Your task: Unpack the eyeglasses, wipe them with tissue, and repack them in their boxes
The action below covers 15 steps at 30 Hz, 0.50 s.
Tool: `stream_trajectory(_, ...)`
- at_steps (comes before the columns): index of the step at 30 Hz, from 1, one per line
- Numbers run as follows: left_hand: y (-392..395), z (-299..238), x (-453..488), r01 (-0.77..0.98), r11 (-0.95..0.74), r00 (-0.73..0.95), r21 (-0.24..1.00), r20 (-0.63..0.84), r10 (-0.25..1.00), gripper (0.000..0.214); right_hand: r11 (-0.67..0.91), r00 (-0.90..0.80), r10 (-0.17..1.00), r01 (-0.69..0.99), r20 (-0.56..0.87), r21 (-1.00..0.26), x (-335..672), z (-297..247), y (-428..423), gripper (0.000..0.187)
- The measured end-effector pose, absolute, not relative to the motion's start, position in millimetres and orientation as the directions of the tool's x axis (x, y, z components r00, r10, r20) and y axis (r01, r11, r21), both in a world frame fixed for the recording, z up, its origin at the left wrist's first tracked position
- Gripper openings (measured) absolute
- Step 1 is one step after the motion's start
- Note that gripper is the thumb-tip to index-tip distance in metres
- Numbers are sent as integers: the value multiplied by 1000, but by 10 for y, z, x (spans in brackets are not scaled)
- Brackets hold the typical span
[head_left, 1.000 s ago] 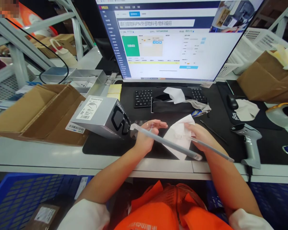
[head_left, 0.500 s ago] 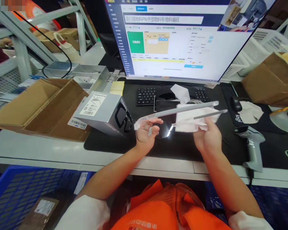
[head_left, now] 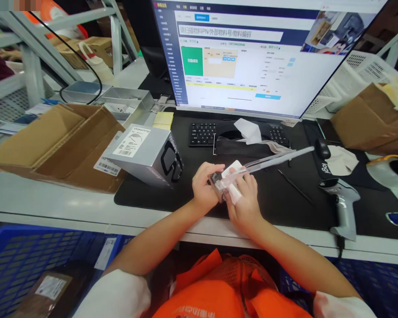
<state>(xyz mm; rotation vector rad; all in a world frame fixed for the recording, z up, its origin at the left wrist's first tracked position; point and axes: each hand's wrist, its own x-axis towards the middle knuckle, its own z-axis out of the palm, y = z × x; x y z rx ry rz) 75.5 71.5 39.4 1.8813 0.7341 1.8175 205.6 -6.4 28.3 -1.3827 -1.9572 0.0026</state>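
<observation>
A pair of glasses [head_left: 268, 164] with clear, translucent temples is held over the black desk mat, its temples pointing right. My left hand [head_left: 206, 183] is closed on the front end of the glasses. My right hand [head_left: 247, 201] pinches a white cloth [head_left: 235, 194] against the same end, its fingers around the lens area. The fingers partly hide the lenses. Left of my hands stands a grey box [head_left: 146, 154] printed with a black goggle shape. Beyond them lies an open black case [head_left: 234, 147] with a white tissue [head_left: 248, 131] on it.
An open cardboard box [head_left: 69, 150] sits at the left. Behind the case are a keyboard [head_left: 202, 134] and a monitor [head_left: 245, 66]. On the right lie a thin black stick [head_left: 295, 186], a mouse [head_left: 322, 149], a crumpled paper [head_left: 341, 161] and a barcode scanner [head_left: 344, 207].
My right hand has moved left with the white cloth to meet my left hand at the front of the glasses. My left hand has closed on them, and their temples have tilted upward.
</observation>
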Motion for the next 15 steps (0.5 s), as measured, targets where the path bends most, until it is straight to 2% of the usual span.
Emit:
stream_trajectory(4, 743, 363, 765, 153, -769, 2, 620, 778, 628, 17, 423, -98, 859, 686, 502, -591, 1995, 260, -92, 55)
stream_trajectory(9, 811, 312, 778, 258, -797, 11, 546, 823, 568, 15, 349, 25, 923, 364, 384, -864, 1920, 283, -176, 46)
stream_trajectory(12, 819, 332, 783, 315, -806, 2, 502, 849, 529, 12, 228, 84, 966, 179, 246, -957, 1889, 334, -212, 44)
stream_trajectory(15, 824, 372, 775, 324, -807, -11, 494, 855, 519, 13, 120, 131, 984, 35, 124, -992, 1894, 406, -232, 45)
